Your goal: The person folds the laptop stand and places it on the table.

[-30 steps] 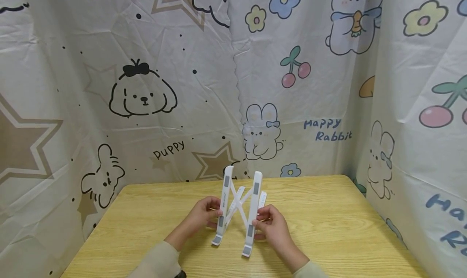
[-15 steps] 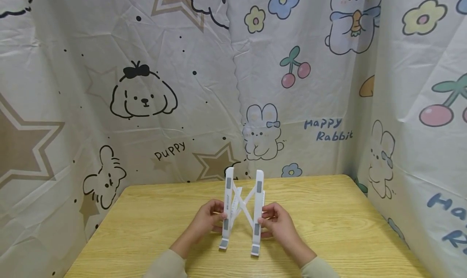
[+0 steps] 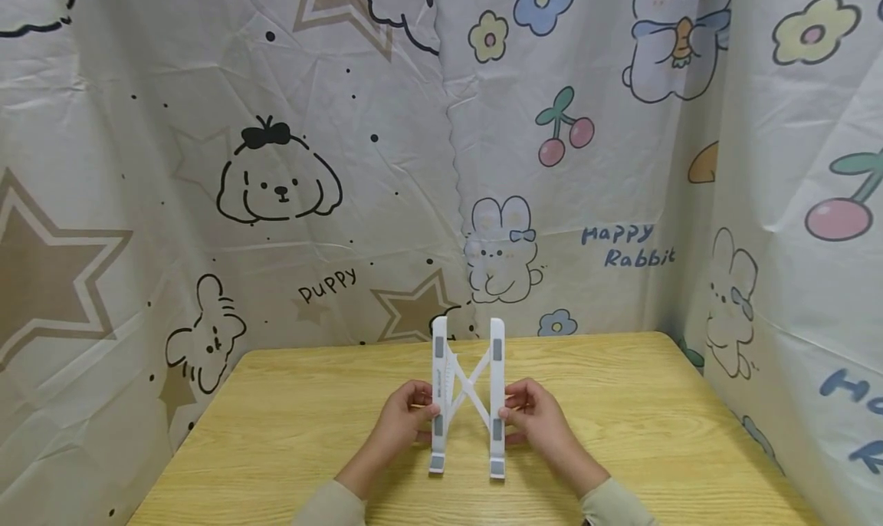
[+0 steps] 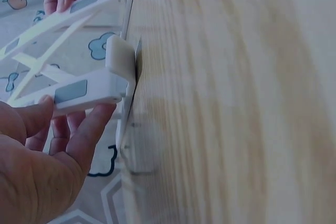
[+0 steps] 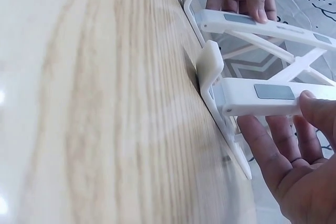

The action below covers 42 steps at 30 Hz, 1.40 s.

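A white folding laptop stand (image 3: pixel 469 388) stands on the table, its two long rails joined by crossed bars. Grey pads line the rails, and a short upturned lip ends each one at the front. My left hand (image 3: pixel 405 417) holds the left rail, thumb on its face by a grey pad and fingers beneath, as the left wrist view shows on the stand's rail (image 4: pixel 86 88). Across from it, my right hand (image 3: pixel 541 419) grips the right rail the same way; in the right wrist view its thumb (image 5: pixel 316 109) lies on top of the rail.
The stand rests on a yellow wood-grain table (image 3: pixel 310 403). Behind and at both sides hangs a pale curtain (image 3: pixel 386 189) printed with puppies, rabbits, stars and flowers, close to the table's back edge.
The stand has turned from an angled pose to face me squarely, shifting slightly right in the head view. Both hands have moved along with it, keeping their hold on the rails.
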Motion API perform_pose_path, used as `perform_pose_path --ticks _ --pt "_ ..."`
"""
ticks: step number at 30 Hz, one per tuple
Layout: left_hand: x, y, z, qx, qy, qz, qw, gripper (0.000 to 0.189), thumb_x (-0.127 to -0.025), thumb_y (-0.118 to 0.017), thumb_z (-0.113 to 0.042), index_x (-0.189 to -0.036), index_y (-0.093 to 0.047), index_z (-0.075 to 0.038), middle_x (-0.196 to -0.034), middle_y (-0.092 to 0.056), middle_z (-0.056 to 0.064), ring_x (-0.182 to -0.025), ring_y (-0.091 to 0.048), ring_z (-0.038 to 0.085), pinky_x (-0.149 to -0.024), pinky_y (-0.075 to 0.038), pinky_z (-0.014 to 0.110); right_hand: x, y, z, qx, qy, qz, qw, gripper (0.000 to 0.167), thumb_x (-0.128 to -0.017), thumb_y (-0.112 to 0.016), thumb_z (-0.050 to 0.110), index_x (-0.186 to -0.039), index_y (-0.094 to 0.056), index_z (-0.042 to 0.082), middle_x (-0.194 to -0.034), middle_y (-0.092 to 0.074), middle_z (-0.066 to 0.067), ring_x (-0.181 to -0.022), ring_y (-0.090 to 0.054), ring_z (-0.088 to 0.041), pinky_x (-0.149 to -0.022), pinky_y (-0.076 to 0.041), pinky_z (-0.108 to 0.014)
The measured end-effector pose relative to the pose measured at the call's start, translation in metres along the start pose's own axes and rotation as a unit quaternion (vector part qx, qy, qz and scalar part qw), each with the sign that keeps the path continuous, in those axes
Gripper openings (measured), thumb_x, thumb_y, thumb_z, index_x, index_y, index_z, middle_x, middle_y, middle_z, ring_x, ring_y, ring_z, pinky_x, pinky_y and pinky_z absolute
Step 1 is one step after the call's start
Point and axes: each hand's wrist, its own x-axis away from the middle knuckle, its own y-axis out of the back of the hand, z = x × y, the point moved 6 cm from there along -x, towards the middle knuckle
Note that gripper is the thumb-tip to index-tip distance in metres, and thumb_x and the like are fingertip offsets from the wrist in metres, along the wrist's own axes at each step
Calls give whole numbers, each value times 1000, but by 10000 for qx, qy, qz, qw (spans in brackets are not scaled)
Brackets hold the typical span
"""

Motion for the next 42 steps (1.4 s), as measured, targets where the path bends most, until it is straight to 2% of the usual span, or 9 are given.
perform_pose_path --ticks 8,16,25,35,42 --pt "4 -11 -6 -157 -242 -245 9993 20 -99 -64 -1 -118 -57 1 -101 -57 13 -83 -58 18 -65 -63 50 -7 11 0 65 7 236 9997 34 -94 -69 -4 -124 -53 -5 -104 -56 -14 -84 -66 -24 -69 -63 -55" --pt "4 -17 -6 -135 -263 -329 9990 22 -98 -65 -1 -118 -57 1 -101 -57 12 -83 -57 17 -63 -63 49 -9 17 0 266 84 268 9993 34 -95 -69 -2 -125 -54 -3 -106 -57 -15 -85 -65 -24 -69 -63 -55" --pt "7 -11 -5 94 -43 -412 9991 22 -95 -70 -2 -115 -62 3 -102 -61 13 -85 -65 18 -70 -64 48 -11 19 0 222 19 406 9989 37 -92 -73 -1 -123 -55 -8 -104 -61 -15 -85 -68 -24 -72 -63 -56" --pt "4 -6 0 233 47 -253 9994 23 -94 -71 -2 -115 -64 3 -100 -61 12 -85 -65 18 -71 -64 47 -13 18 -1 242 57 836 9962 38 -91 -73 -4 -123 -54 -8 -109 -62 -18 -87 -68 -22 -74 -63 -56" --pt "1 -6 -1 267 66 -122 9995 23 -94 -72 -2 -113 -62 3 -98 -60 10 -85 -66 18 -71 -64 49 -14 18 0 249 -4 794 9965 37 -91 -73 -4 -123 -54 -9 -107 -61 -16 -86 -68 -21 -74 -63 -56"
